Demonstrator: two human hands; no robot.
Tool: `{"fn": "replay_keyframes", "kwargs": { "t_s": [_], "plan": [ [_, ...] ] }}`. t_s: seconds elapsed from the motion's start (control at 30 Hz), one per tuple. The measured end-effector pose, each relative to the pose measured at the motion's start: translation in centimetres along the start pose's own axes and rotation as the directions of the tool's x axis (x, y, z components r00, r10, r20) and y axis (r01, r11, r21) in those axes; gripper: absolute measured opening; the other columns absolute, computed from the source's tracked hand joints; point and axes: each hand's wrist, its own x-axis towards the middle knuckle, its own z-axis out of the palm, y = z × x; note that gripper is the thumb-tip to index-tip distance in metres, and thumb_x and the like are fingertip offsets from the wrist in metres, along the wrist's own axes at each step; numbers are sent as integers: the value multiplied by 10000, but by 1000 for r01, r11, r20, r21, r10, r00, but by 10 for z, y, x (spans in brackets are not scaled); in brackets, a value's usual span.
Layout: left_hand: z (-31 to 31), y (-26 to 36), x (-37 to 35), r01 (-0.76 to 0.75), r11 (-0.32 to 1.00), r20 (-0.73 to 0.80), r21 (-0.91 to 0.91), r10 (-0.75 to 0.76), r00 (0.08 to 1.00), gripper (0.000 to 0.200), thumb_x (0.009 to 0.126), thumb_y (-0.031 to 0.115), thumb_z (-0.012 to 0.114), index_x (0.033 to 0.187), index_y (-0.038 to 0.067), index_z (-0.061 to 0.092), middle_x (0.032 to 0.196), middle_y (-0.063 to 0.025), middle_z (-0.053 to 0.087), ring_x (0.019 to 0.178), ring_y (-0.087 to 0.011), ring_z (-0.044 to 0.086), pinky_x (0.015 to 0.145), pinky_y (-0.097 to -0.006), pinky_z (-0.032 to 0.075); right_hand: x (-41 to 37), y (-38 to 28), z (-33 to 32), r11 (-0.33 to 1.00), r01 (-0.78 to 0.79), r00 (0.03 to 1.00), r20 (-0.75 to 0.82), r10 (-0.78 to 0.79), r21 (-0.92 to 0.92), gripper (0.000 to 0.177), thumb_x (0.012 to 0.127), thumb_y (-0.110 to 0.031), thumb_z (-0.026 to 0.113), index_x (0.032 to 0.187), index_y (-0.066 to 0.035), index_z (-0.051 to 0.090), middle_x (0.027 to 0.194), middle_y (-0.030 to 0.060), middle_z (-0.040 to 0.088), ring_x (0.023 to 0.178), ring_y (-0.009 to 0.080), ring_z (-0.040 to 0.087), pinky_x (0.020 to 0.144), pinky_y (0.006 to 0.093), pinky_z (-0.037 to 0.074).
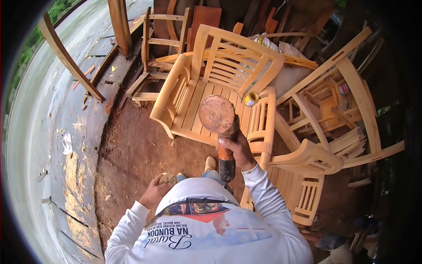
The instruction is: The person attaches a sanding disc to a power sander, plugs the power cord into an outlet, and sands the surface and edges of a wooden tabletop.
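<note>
We note the left hand (157,190) curled round a small pale lump (167,178) at our waist and the right hand (241,152) clenched on the sander (217,115), disc raised before the chair (206,83): a one-handed grip could slip and gouge the seat.

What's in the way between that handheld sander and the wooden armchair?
Nothing visible. The right hand holds the disc sander in open air before the armchair; a yellow tape roll lies on its seat, off to one side of the disc. The left hand clutches a small pale object at the waist.
</note>
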Motion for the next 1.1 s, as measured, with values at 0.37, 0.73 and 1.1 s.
{"fn": "replay_keyframes", "kwargs": {
  "t_s": [0.37, 0.73, 1.1],
  "plan": [
    [90, 172, -17, -740, 131, 515, 659, 639, 571, 897, 916, 9, 602, 1642, 28, 77, 777, -239, 651, 661, -446, 631, 587, -508, 483, 8, 22, -11, 989, 61, 998, -14, -63, -133, 457, 863, -139, 698, 1266, -16, 521, 993, 36, 611, 866, 150, 622, 798, 315, 530],
    [121, 171, 4, -707, -26, 633, 707, 468, 616, 901, 851, -12, 628, 1639, 57, 196, 979, -212, 727, 701, -427, 677, 579, -486, 537, 2, 16, -13, 989, 76, 997, -18, -79, -128, 499, 864, -147, 731, 1303, -17, 530, 1108, 29, 622, 1017, 147, 594, 927, 305, 482],
    [127, 174, 18, -727, 23, 589, 686, 570, 573, 927, 879, 34, 641, 1641, 22, 114, 915, -237, 707, 713, -425, 681, 570, -479, 520, 2, 11, -4, 992, 74, 997, -17, -76, -99, 446, 857, -126, 707, 1258, -24, 542, 1042, 37, 631, 934, 143, 619, 855, 297, 511]
  ]
}}
